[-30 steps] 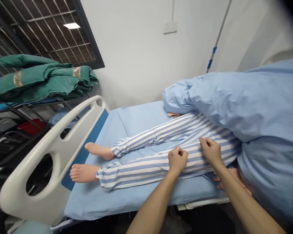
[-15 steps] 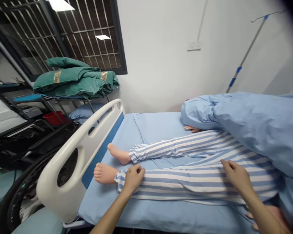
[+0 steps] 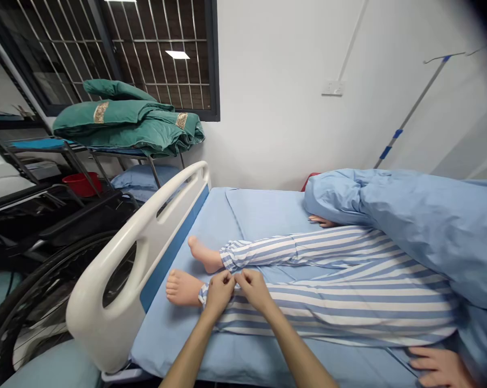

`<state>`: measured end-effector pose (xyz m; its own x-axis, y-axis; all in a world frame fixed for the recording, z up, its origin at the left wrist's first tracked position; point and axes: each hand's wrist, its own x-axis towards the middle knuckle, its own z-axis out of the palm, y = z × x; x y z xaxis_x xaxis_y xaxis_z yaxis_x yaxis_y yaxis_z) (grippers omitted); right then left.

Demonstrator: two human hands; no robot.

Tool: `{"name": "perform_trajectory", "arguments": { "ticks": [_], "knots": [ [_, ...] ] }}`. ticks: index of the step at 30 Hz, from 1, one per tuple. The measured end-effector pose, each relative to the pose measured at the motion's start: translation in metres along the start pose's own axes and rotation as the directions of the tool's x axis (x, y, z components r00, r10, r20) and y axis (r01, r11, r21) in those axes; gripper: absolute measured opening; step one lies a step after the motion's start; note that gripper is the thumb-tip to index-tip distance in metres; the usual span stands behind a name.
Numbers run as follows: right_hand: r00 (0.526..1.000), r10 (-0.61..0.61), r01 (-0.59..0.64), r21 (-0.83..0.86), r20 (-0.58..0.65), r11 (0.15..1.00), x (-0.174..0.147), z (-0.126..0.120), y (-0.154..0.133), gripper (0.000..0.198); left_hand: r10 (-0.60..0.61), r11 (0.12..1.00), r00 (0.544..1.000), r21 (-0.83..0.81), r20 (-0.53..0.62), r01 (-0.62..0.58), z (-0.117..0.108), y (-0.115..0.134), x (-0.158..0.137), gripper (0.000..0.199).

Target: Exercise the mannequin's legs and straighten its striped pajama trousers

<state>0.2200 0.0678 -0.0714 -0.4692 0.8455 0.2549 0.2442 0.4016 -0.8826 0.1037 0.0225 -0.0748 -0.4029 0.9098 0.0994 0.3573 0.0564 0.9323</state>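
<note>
Over the striped trousers (image 3: 328,302), near leg, low down: left hand (image 3: 221,293) and right hand (image 3: 254,288) side by side, fingertips touching or nearly so.
Left hand: curled closed, thumb against forefinger; nearest the near cuff (image 3: 203,296) and near foot (image 3: 184,288).
Right hand: also curled closed, just beside the left; can't tell whether either hand pinches cloth.
Striped trousers: blue and white, on a lying figure's legs, stretching along the sheet (image 3: 263,210) from ankles up to the blue cover (image 3: 413,210); legs slightly apart.
Far foot (image 3: 205,256): bare, toes toward the footboard (image 3: 87,302), clear of both hands.
Blue cover: bunched over the figure's upper body, hiding it; well apart from the working hands.
Figure's near hand (image 3: 435,366): flat at the bed's near side, fingers spread, partly under the cover's edge.
Figure's far hand (image 3: 323,221): only fingers and part of the back show, rest under the cover.
Step in hand: looks like handling at the lower trouser leg, close to the ankle; judgement only.
Next move calls for: probably steady fingertips, a check whether cloth is caught, and no tug on the near foot.
</note>
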Motion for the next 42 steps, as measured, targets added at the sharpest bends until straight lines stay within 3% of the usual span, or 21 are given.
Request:
{"name": "perform_trajectory", "arguments": {
  "ticks": [3, 6, 9, 12, 15, 18, 21, 25, 30, 34, 38, 42],
  "knots": [
    [0.994, 0.062, -0.057, 0.069, -0.084, 0.996, 0.005, 0.012, 0.009, 0.04, -0.055, 0.978, 0.997, -0.204, -0.055, 0.043, 0.0, 0.012, -0.007, 0.033],
    [0.979, 0.139, -0.101, 0.234, -0.152, 0.967, 0.006, 0.005, 0.01, 0.041, -0.059, 0.943, 0.997, -0.331, -0.054, 0.038, 0.01, 0.017, -0.013, 0.036],
    [0.969, 0.153, -0.092, 0.293, -0.192, 0.952, 0.002, -0.016, 0.004, 0.042, -0.06, 0.967, 0.996, -0.251, -0.063, 0.043, 0.025, 0.015, -0.015, 0.035],
    [0.971, 0.094, -0.052, 0.189, -0.218, 0.981, -0.008, -0.041, 0.006, 0.041, -0.022, 0.993, 0.994, -0.116, -0.104, 0.009, 0.042, 0.019, -0.017, 0.035],
    [0.959, 0.094, -0.066, 0.111, -0.266, 0.992, -0.017, -0.058, 0.018, 0.042, -0.024, 0.984, 0.989, -0.18, -0.149, -0.003, 0.064, 0.035, -0.02, 0.036],
    [0.93, 0.151, -0.085, 0.206, -0.334, 0.975, -0.019, -0.067, 0.027, 0.041, -0.008, 0.966, 0.998, -0.259, -0.063, -0.008, 0.092, 0.05, -0.024, 0.036],
    [0.912, 0.164, -0.058, 0.277, -0.376, 0.959, -0.019, -0.082, 0.029, 0.041, 0.018, 0.98, 1.0, -0.199, -0.018, -0.021, 0.112, 0.051, -0.026, 0.035],
    [0.901, 0.182, -0.072, 0.277, -0.395, 0.958, -0.027, -0.106, 0.036, 0.042, 0.018, 0.99, 1.0, -0.141, -0.02, -0.02, 0.121, 0.052, -0.024, 0.034],
    [0.826, 0.31, -0.062, 0.472, -0.47, 0.879, -0.033, -0.125, 0.044, 0.042, 0.054, 0.984, 0.998, -0.174, 0.026, -0.049, 0.14, 0.066, -0.019, 0.034],
    [0.836, 0.223, -0.021, 0.377, -0.501, 0.926, -0.039, -0.152, 0.052, 0.04, 0.051, 0.992, 0.996, -0.116, 0.074, -0.042, 0.166, 0.074, -0.021, 0.036],
    [0.769, 0.277, -0.029, 0.402, -0.576, 0.915, -0.05, -0.177, 0.063, 0.039, 0.033, 0.963, 0.989, -0.268, 0.147, 0.007, 0.195, 0.084, -0.029, 0.041],
    [0.753, 0.231, 0.016, 0.369, -0.616, 0.929, -0.055, -0.203, 0.066, 0.039, 0.155, 0.982, 0.971, -0.137, 0.182, -0.131, 0.215, 0.088, -0.041, 0.043]
  ]
}}
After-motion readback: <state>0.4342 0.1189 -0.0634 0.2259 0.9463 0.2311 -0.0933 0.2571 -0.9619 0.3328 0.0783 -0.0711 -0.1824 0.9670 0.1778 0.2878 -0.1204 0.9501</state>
